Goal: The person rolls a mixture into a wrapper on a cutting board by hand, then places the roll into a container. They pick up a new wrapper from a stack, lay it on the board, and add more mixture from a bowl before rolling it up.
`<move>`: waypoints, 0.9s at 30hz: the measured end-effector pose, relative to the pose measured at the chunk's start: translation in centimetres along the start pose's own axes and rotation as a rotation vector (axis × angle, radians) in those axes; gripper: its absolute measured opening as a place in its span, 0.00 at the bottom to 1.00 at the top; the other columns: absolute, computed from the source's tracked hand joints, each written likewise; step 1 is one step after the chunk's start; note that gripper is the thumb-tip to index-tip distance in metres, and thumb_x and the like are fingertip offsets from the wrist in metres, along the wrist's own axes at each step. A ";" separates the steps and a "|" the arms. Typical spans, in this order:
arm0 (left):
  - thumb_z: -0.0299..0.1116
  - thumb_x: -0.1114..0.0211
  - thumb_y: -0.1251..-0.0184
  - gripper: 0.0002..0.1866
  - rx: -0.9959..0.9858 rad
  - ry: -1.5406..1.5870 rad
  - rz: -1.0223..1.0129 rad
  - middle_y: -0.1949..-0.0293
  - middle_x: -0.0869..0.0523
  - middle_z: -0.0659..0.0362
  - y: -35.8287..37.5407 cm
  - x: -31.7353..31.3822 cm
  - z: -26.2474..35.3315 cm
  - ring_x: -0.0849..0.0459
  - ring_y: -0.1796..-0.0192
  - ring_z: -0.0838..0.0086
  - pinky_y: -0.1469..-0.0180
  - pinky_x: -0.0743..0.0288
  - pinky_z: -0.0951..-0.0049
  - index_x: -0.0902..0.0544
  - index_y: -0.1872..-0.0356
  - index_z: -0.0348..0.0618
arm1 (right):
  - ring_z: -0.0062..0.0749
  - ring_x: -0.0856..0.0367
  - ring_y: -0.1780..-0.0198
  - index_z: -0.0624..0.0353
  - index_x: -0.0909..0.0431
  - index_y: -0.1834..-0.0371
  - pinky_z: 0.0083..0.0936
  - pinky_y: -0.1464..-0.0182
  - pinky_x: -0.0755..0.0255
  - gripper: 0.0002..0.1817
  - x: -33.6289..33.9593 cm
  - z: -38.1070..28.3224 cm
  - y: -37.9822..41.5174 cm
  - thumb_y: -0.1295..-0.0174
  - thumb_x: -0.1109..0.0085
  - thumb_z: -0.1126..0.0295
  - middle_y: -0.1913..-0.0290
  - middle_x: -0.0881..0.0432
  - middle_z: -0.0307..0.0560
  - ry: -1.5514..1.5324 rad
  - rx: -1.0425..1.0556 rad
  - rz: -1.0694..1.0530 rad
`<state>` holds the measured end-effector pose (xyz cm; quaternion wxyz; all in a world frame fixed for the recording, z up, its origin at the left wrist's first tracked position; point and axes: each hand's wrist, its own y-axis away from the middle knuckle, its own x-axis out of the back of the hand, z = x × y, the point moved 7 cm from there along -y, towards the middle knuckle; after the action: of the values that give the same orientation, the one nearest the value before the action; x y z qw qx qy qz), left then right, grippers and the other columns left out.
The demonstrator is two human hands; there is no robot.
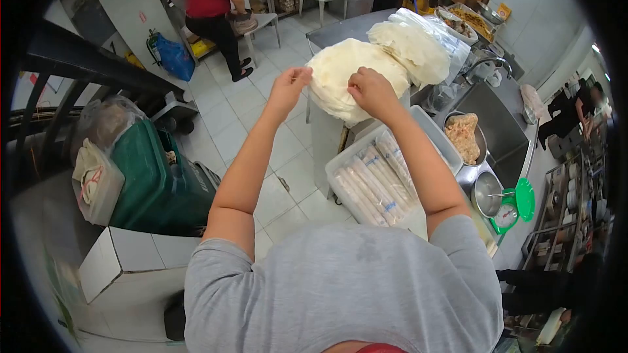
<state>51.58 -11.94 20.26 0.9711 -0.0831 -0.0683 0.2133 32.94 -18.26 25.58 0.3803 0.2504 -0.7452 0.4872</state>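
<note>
A thick stack of thin white wrapper sheets point(340, 68) lies on a steel counter ahead of me. My left hand point(288, 87) pinches the near left edge of the top sheet. My right hand point(371, 91) rests on the stack's near edge, fingers curled onto the sheet. A second pile of the same sheets point(413, 49) lies behind it, partly in clear plastic. Below the stack, a white tray point(432, 132) holds several wrapped rolls point(376, 180) in rows.
A steel sink point(500, 131), a bowl of filling point(463, 136), a smaller bowl point(487, 193) and a green scale point(513, 209) are on the right. A green bin point(154, 180) and white boxes point(121, 268) stand left. A person in red point(216, 10) works at the back.
</note>
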 end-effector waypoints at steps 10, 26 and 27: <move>0.34 0.29 0.43 0.16 -0.126 -0.221 -0.046 0.63 0.20 0.62 -2.5 -0.8 -1.0 0.26 0.65 0.80 0.62 0.29 0.79 0.20 0.58 0.36 | 0.45 0.23 0.59 0.60 0.23 0.69 0.39 0.56 0.30 0.07 -0.9 1.1 -1.4 0.45 0.41 0.69 0.66 0.23 0.50 -0.010 -0.033 0.004; 0.38 0.28 0.42 0.18 -0.133 -0.137 0.007 0.67 0.21 0.66 -3.1 -1.3 -2.5 0.29 0.66 0.82 0.62 0.31 0.81 0.19 0.56 0.38 | 0.46 0.20 0.58 0.63 0.18 0.67 0.38 0.57 0.27 0.15 -2.1 1.4 -3.3 0.46 0.38 0.60 0.62 0.19 0.54 -0.172 -0.261 -0.131; 0.37 0.28 0.42 0.17 -0.120 -0.145 0.027 0.66 0.21 0.65 -3.1 -1.3 -2.2 0.28 0.64 0.82 0.60 0.31 0.80 0.19 0.57 0.38 | 0.46 0.20 0.59 0.62 0.18 0.68 0.38 0.57 0.27 0.15 -1.9 1.2 -3.4 0.46 0.38 0.59 0.63 0.19 0.54 -0.160 -0.250 -0.111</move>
<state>52.04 -15.57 18.57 0.9539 -0.1262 -0.1500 0.2273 36.18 -20.67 25.63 0.3742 0.2801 -0.8130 0.3471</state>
